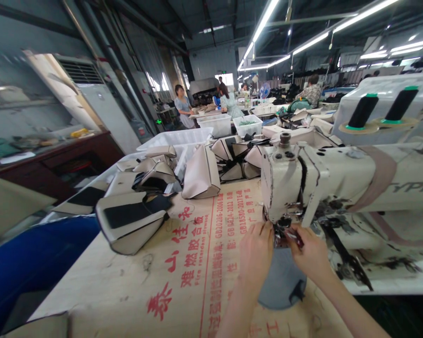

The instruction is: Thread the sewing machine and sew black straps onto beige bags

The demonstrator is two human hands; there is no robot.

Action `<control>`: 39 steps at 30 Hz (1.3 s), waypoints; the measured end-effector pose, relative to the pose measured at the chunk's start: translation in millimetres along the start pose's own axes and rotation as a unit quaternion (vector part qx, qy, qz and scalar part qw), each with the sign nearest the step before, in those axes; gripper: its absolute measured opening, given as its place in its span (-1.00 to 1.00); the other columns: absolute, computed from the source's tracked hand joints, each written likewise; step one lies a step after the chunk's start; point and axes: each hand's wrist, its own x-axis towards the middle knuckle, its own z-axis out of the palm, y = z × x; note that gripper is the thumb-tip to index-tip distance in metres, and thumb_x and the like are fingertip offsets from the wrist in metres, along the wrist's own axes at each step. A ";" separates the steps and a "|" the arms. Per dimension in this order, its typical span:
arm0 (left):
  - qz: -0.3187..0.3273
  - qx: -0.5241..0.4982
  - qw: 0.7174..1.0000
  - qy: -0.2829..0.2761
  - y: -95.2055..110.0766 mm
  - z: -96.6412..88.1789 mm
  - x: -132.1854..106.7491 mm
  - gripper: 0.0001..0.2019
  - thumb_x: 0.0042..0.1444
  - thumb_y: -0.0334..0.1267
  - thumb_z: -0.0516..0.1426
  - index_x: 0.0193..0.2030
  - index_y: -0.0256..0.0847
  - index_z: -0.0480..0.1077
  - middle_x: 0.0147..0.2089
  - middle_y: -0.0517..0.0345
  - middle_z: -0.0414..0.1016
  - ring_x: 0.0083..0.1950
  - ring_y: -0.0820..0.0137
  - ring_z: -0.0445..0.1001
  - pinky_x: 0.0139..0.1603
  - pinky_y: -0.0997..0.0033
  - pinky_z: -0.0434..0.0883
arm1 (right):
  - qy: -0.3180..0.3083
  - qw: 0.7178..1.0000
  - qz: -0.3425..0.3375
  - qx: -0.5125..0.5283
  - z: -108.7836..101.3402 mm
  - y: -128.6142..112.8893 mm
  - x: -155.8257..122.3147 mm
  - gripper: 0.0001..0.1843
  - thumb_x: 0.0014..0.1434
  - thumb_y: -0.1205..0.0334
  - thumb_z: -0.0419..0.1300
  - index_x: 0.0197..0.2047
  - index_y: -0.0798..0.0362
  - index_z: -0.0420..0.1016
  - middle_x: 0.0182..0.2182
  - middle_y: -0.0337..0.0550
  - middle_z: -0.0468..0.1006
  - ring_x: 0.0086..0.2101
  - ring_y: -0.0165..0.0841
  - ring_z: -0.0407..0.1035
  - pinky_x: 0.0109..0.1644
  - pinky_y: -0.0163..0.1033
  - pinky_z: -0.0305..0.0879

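1. Both hands were up at the needle area [284, 230] under the head of the sewing machine [313, 183], a cream industrial post-bed type w/ "TYPIC…" lettering on the arm.
2. Left hand [255, 249]: fingers extended upward, tips touching the lower left of the machine head, just beside the needle area. Not closed round anything I could see.
3. Right hand [312, 256]: fingers pinched narrow on something small and dark near the needle/presser foot; too small to tell if thread or a tool.
4. Key relation: the needle area sat directly btwn the two hands, slightly above the fingertips. Right hand was nearer, approx touching; left was just to its left. Machine's long axis ran left-right, head at left end, arm off to the right.
5. Below the hands stood the grey post [282, 277], rising from the plywood table [183, 277] printed w/ red Chinese characters.
6. Counts: 2 black thread cones [363, 110] on the stand behind the machine; 2 hands at work.
7. Sewn beige-and-black seat cover pieces [130, 220] lay piled on the left of the table, well apart from the hands; more in white plastic bins [183, 138] behind.
8. Several other people worked at far tables.
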 end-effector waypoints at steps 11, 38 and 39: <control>-0.016 -0.014 1.000 -0.006 4.0 2.1 -4.0 -0.78 0.21 -0.36 -0.08 -0.15 -0.18 0.37 -0.19 0.11 0.46 -0.14 0.35 0.42 -0.16 0.34 0.39 | 0.035 0.993 0.028 0.109 3.3 1.6 4.4 -0.74 0.16 0.09 0.04 -0.30 0.07 0.46 -0.47 -0.11 0.49 -0.48 -0.29 0.38 -0.43 -0.24 0.27; 0.301 -0.052 0.946 -0.107 7.3 -18.4 -46.0 -0.76 0.22 -0.38 -0.10 -0.03 -0.28 0.29 -0.16 0.15 0.47 -0.07 0.46 0.40 0.23 0.36 0.20 | -0.229 0.899 0.168 0.333 -45.8 -7.0 -57.2 -0.67 0.14 0.02 0.08 -0.52 0.06 0.29 -0.63 -0.33 0.23 -0.57 -0.46 0.12 -0.51 -0.35 0.04; 0.300 -0.044 0.947 -0.106 5.8 -17.6 -42.8 -0.78 0.22 -0.37 -0.08 -0.10 -0.27 0.34 -0.25 0.17 0.47 -0.16 0.44 0.42 0.12 0.38 0.31 | -0.224 0.903 0.173 0.324 -46.9 -4.9 -53.6 -0.68 0.14 0.02 0.09 -0.51 0.06 0.30 -0.64 -0.34 0.22 -0.57 -0.46 0.12 -0.51 -0.34 0.03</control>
